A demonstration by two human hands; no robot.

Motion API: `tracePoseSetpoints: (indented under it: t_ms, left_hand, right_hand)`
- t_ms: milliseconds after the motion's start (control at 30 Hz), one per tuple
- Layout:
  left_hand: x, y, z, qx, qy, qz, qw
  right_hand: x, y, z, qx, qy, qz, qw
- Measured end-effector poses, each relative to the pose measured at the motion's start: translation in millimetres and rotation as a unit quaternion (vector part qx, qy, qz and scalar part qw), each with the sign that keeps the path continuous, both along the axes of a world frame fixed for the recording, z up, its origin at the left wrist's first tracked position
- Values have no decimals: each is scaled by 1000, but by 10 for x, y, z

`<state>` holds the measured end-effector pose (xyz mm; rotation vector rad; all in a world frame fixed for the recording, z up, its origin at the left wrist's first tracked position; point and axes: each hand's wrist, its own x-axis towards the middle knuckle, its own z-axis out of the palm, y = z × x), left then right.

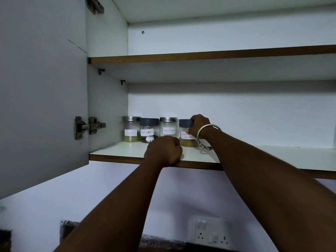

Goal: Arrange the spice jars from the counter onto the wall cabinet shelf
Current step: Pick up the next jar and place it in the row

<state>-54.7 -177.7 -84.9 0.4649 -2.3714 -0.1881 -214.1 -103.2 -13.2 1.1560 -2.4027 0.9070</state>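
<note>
Head view is showing four jars in a row at the back left of the lower shelf (254, 157), all upright, long axis vertical. Right hand (199, 125) is gripping the fourth jar (187, 135), the rightmost, fingers wrapping its dark lid and side from the right. Left hand (163, 151) is sitting fisted on the shelf's front edge, just before the third jar (168, 127), partly blocking its base; cannot tell if it is holding anything. Right hand is nearer the open space rightward. Labels are barely legible; counter is mostly out of frame.
</note>
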Motion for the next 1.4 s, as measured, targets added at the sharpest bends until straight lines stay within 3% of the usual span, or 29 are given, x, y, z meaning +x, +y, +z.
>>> tracePoseSetpoints:
  t_ms: [467,633,700,767,800,867,1000,1133,1200,1267,1400]
  left_hand:
    - [-41,-36,-18,-22,26,-3,999]
    - [14,-1,-19,-30,54,-19,998]
    - [36,28,-26,-48,81,-14,995]
    - [54,74,-27,-57,105,-3,993]
    - [70,91,-18,-51,111,1,993]
    - [91,130,-9,-35,111,-3,993]
    - [164,230,-39,-24,119,-10,993]
    - [275,488,-199,-39,134,-51,989]
    - [338,758,-338,35,198,-144,969]
    - [460,1098,-554,127,269,-219,929]
    - [796,1782,-1209,294,321,-259,863]
  right_hand:
    - [-185,-289,-37,-3,7,-15,1000]
    - [-146,-140,-89,9,-143,-18,990]
    - [-115,-79,-58,-40,-281,9,959]
    - [-11,71,-96,12,-323,21,946]
    - [66,156,-148,79,-270,13,959]
    - [172,289,-239,117,-183,35,975]
    - [547,536,-382,155,-120,80,977]
    - [1033,949,-508,108,-53,109,987]
    - [1238,1192,-633,38,-23,111,993]
    - [1446,1439,-875,-67,-51,140,987]
    - [1914,1961,-1646,-226,-100,192,950]
